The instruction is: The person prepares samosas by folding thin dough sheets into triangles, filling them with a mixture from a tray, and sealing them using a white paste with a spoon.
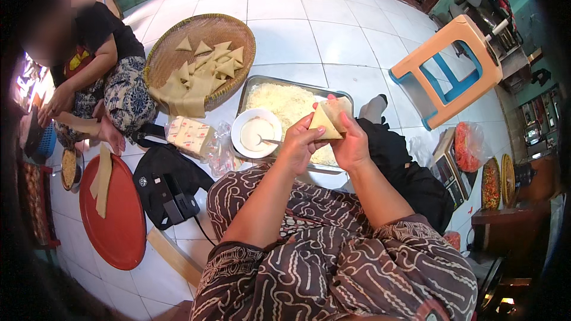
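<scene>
Between my left hand (pixel 299 143) and my right hand (pixel 352 142) is a pastry wrapper (pixel 326 122), partly folded into a triangle with a loose flap on its right side. Both hands grip it, above a metal tray (pixel 256 81) of shredded pale filling (pixel 279 98). A white bowl (pixel 236 142) of pale paste with a spoon (pixel 270 141) in it rests at the tray's left edge. Beyond, to the left, a woven bamboo basket (pixel 156 53) holds several folded triangles (pixel 227 67) and a stack of flat wrapper strips (pixel 189 98).
At the left a co-worker (pixel 100 60) handles a wrapper strip (pixel 78 122) near a red oval tray (pixel 116 240). A black bag (pixel 149 196) and a wrapped block (pixel 189 136) lie left of me. An orange and blue plastic stool (pixel 482 49) stands at the right.
</scene>
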`<action>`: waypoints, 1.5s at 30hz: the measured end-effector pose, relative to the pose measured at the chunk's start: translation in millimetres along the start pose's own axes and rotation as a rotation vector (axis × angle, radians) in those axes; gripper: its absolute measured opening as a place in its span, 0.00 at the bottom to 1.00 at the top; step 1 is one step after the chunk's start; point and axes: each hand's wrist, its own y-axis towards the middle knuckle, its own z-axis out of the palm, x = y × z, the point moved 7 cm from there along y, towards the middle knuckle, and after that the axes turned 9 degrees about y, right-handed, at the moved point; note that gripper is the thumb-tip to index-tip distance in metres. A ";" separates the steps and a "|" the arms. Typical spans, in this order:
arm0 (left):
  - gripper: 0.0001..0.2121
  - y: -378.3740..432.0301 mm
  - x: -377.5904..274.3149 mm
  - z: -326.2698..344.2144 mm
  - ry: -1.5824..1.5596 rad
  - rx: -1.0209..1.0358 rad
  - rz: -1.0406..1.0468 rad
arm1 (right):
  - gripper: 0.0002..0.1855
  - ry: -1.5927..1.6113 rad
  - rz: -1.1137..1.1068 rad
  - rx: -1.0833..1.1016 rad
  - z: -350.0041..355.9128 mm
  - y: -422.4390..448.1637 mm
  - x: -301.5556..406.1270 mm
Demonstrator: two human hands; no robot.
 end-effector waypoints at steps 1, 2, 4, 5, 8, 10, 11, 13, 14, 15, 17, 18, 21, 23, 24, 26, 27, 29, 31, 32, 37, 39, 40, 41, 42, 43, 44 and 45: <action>0.19 0.1 -0.5 -0.2 0.003 -0.005 0.003 | 0.28 -0.045 -0.045 -0.004 0.0 0.3 2.4; 0.19 0.3 0.7 -0.1 -0.001 -0.011 0.006 | 0.28 -0.095 -0.087 -0.010 -1.0 -0.2 5.1; 0.18 2.0 2.4 -0.1 0.016 -0.035 0.009 | 0.25 -0.133 -0.151 -0.056 -6.4 -0.1 7.3; 0.18 2.2 4.3 -0.1 0.035 -0.055 0.004 | 0.24 -0.150 -0.179 -0.080 -9.6 -0.2 7.0; 0.18 1.3 6.1 0.3 0.082 -0.116 0.004 | 0.24 -0.205 -0.203 -0.087 -18.3 1.0 10.9; 0.17 1.7 7.3 -2.1 0.120 -0.157 0.012 | 0.26 -0.325 -0.270 -0.100 -20.2 0.8 14.7; 0.17 2.8 7.7 -5.7 0.145 -0.182 0.022 | 0.27 -0.414 -0.330 -0.106 -14.9 -1.4 16.5; 0.16 5.0 11.0 -14.4 0.209 -0.256 0.026 | 0.27 -1.056 -0.662 -0.097 -19.6 -6.6 25.8; 0.17 7.3 12.7 -19.2 0.216 -0.282 0.033 | 0.27 -1.188 -0.709 -0.012 -9.1 -7.8 22.8; 0.17 8.9 14.0 -24.0 0.223 -0.309 0.039 | 0.28 -1.316 -0.758 0.077 3.0 -11.1 18.7; 0.17 9.2 13.9 -28.0 0.248 -0.323 0.056 | 0.29 -1.417 -0.682 0.191 12.2 -13.6 2.4; 0.17 9.1 12.7 -26.3 0.264 -0.309 0.068 | 0.30 -1.405 -0.630 0.208 8.5 -11.8 -4.5; 0.17 5.5 8.4 -19.2 0.190 -0.255 -0.049 | 0.31 -1.398 -0.528 0.255 -1.3 -5.4 -16.8; 0.17 -0.4 -1.1 -13.5 0.100 -0.185 -0.130 | 0.32 -1.435 -0.572 0.287 2.4 -7.1 -13.1; 0.17 -3.3 -7.9 -11.1 0.056 -0.136 -0.146 | 0.32 -1.456 -0.594 0.303 5.3 -8.5 -10.8; 0.17 -5.8 -15.6 -10.7 0.010 -0.095 -0.160 | 0.32 -1.497 -0.671 0.337 21.0 -14.9 -6.5; 0.16 -6.4 -18.1 -12.3 0.009 -0.104 -0.157 | 0.33 -1.515 -0.710 0.354 29.3 -18.1 -5.9; 0.16 -6.3 -20.7 -16.9 -0.027 -0.124 -0.147 | 0.33 -1.560 -0.747 0.368 40.1 -20.6 -8.2; 0.15 -4.7 -22.1 -20.6 -0.073 -0.095 -0.132 | 0.33 -1.612 -0.800 0.396 46.7 -21.4 -11.6; 0.15 -4.3 -23.5 -19.9 -0.097 -0.079 -0.128 | 0.33 -1.646 -0.807 0.406 48.7 -21.4 -12.5; 0.20 -12.5 -42.8 -4.9 -0.051 -0.009 0.033 | 0.32 -1.758 -0.846 0.445 62.2 -20.2 -16.3; 0.23 -16.4 -48.3 -7.2 -0.005 0.027 0.075 | 0.33 -1.765 -0.835 0.454 66.6 -19.1 -19.9; 0.23 -18.5 -51.7 -8.2 0.055 0.013 0.106 | 0.34 -1.747 -0.828 0.458 70.8 -17.1 -18.5; 0.24 -23.7 -54.7 -10.9 0.126 -0.016 0.126 | 0.34 -1.712 -0.814 0.459 73.8 -14.6 -20.6; 0.25 -28.6 -56.6 -11.4 0.195 -0.030 0.134 | 0.35 -1.686 -0.795 0.442 77.1 -14.5 -19.7; 0.27 -27.1 -54.8 -22.0 0.176 -0.054 0.098 | 0.36 -1.654 -0.811 0.479 82.8 -12.6 -20.9; 0.27 -34.0 -64.6 -21.6 0.161 -0.062 0.120 | 0.35 -1.586 -0.823 0.502 88.1 -11.2 -24.9; 0.27 -43.3 -71.5 -26.8 0.193 -0.136 0.080 | 0.35 -1.530 -0.781 0.509 91.1 -6.9 -31.0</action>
